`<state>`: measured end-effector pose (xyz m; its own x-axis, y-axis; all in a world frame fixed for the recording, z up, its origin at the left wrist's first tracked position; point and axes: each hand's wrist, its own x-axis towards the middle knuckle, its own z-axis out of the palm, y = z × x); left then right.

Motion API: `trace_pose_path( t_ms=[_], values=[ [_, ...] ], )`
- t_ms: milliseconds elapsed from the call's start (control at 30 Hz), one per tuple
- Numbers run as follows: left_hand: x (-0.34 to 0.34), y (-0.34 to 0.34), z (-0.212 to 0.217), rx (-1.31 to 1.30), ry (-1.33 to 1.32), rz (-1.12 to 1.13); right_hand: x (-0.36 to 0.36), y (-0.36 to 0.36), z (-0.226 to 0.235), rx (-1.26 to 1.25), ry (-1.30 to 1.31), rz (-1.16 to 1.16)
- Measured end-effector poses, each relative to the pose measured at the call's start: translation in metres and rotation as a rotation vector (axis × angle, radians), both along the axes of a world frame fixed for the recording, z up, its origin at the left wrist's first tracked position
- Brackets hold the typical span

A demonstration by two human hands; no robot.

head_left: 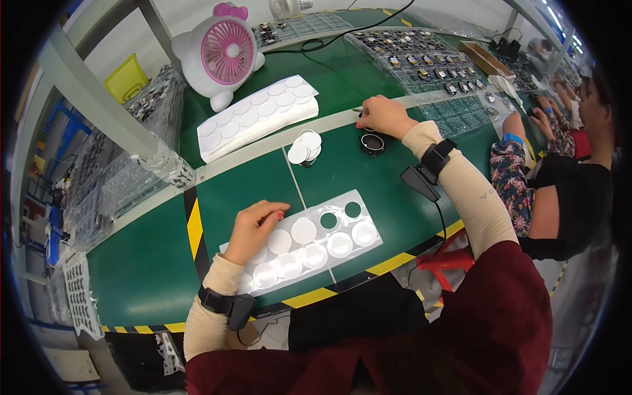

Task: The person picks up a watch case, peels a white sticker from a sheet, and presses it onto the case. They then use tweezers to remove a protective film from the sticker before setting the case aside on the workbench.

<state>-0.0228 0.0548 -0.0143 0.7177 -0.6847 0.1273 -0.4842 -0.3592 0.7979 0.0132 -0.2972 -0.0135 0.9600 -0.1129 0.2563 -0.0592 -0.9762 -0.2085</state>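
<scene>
My left hand [253, 227] lies at the upper left edge of a sheet of round white stickers [315, 256], its fingers loosely stretched and nothing visible in them. Two holes at the sheet's far right end show green table through them. Farther off, my right hand [384, 117] is closed in a pinch beside the metal strip; a thin tip sticks out past its fingers, but what they grip is mostly hidden. Just below that hand sits a black round part [372, 143] with a pale ring. Left of it is a small pile of white discs [305, 147].
More sticker sheets [257, 115] are stacked behind the metal strip, near a pink and white fan [230, 51]. Clear trays of small parts [428, 62] stand at the back right. A grey post [112, 99] rises at left. A co-worker [566, 178] sits at right.
</scene>
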Motion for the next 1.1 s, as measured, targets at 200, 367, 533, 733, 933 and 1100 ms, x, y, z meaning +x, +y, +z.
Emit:
trace_pose_path(
  t_ms=[200, 367, 533, 733, 933, 1100],
  values=[
    [0.004, 0.003, -0.009, -0.095, 0.076, 0.025, 0.012, 0.001, 0.008, -0.064, 0.196, -0.166],
    [0.006, 0.006, -0.009, -0.105, 0.053, 0.025, 0.002, 0.014, 0.034, -0.044, 0.232, -0.131],
    [0.006, 0.006, -0.012, -0.107, 0.038, 0.02, 0.003, 0.013, 0.013, -0.191, 0.136, 0.034],
    [0.007, 0.006, -0.013, -0.104, 0.029, 0.003, 0.01, 0.02, 0.016, -0.195, 0.286, -0.03],
    [0.006, 0.006, -0.013, -0.104, 0.041, 0.012, 0.002, 0.03, 0.016, -0.192, 0.261, 0.056],
    [0.006, 0.005, -0.009, -0.09, 0.054, 0.014, 0.006, 0.039, 0.013, -0.2, 0.222, 0.117]
  ],
)
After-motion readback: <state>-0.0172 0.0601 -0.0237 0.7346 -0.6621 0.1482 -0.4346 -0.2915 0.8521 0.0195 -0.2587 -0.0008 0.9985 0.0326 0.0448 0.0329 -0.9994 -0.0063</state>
